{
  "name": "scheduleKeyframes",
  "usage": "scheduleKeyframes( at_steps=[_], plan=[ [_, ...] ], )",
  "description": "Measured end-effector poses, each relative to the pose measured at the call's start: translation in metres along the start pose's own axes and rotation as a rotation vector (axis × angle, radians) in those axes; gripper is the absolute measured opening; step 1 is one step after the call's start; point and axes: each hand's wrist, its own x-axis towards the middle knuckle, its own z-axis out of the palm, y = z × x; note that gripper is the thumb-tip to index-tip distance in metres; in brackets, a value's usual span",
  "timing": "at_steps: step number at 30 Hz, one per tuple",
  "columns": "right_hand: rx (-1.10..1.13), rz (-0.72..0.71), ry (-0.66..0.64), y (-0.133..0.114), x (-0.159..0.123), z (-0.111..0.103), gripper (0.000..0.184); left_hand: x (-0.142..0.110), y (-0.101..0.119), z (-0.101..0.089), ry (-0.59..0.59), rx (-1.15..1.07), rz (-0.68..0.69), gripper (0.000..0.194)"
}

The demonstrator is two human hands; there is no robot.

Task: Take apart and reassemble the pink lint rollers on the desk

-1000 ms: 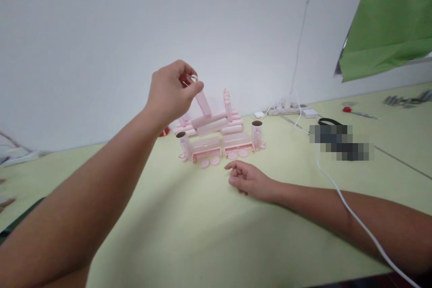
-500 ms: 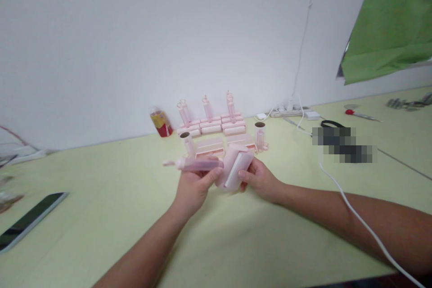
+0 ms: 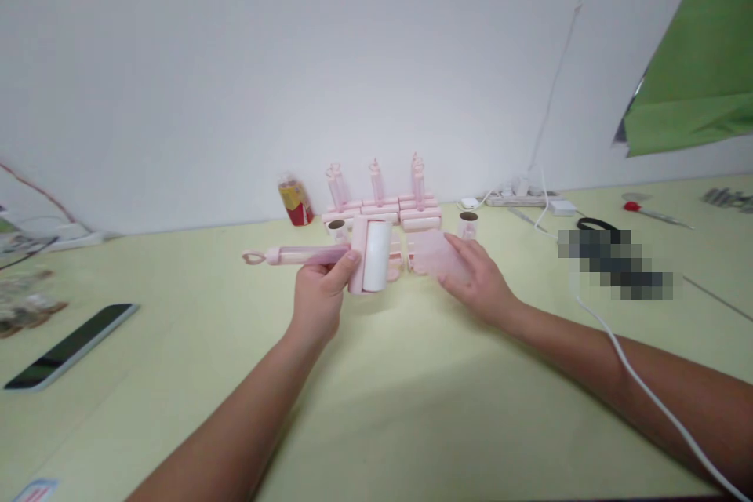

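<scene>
My left hand is closed around the handle of a pink lint roller, its white sticky roll facing right and its heart-shaped loop pointing left. To the right, my right hand grips a pale pink curved cover, apart from the roller. Behind the hands, several assembled pink lint rollers stand in a row against the wall. Two cardboard-cored rolls or tubes, one on the left and one on the right, stand nearer; more pink parts lie partly hidden behind my hands.
A red and yellow drink container stands by the wall. On the left lies a phone-like dark slab. A power strip, a black strap, a blurred-out dark object and a red-tipped tool are right. A white cable crosses my right forearm.
The cover has come off the lint roller: my right hand has moved right with it, and the white roll now shows. My left hand has shifted slightly left and up with the roller.
</scene>
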Motion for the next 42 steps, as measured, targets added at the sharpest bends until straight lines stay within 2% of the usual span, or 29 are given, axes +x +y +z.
scheduleKeyframes(
  at_steps=[3, 8, 12, 19, 26, 29, 32, 35, 37, 39, 42],
  plan=[
    [-0.295, -0.081, -0.061, 0.004, 0.004, -0.007, 0.069, 0.006, -0.004, -0.005, 0.019, -0.009, -0.001, 0.044],
    [-0.376, -0.190, -0.280, 0.003, 0.003, -0.008, 0.047, 0.006, -0.005, -0.004, 0.006, -0.013, -0.008, 0.045],
    [-0.445, -0.178, -0.381, 0.008, 0.003, -0.010, 0.046, 0.006, -0.002, -0.004, 0.026, -0.032, -0.017, 0.043],
    [-0.573, -0.159, -0.315, 0.012, 0.004, -0.008, 0.046, 0.005, -0.002, -0.003, 0.007, -0.040, -0.031, 0.043],
    [-0.552, -0.136, -0.268, 0.016, 0.004, -0.006, 0.045, 0.002, 0.000, 0.000, -0.035, -0.063, -0.059, 0.043],
    [-0.393, -0.136, -0.184, 0.010, 0.002, -0.007, 0.044, -0.003, 0.000, 0.002, -0.091, -0.038, -0.104, 0.043],
    [0.016, -0.106, -0.202, -0.004, -0.004, -0.003, 0.050, -0.016, -0.001, 0.010, -0.229, -0.017, -0.174, 0.041],
    [0.585, 0.073, -0.325, -0.020, -0.014, 0.009, 0.058, -0.032, -0.003, 0.021, -0.407, -0.057, -0.272, 0.039],
    [0.857, 0.217, -0.368, -0.025, -0.020, 0.017, 0.057, -0.039, -0.004, 0.027, -0.480, -0.076, -0.336, 0.040],
    [0.970, 0.330, -0.345, -0.023, -0.023, 0.023, 0.055, -0.038, -0.006, 0.027, -0.456, -0.063, -0.368, 0.049],
    [0.978, 0.447, -0.233, -0.014, -0.023, 0.026, 0.048, -0.023, -0.009, 0.018, -0.266, 0.004, -0.338, 0.058]
  ],
)
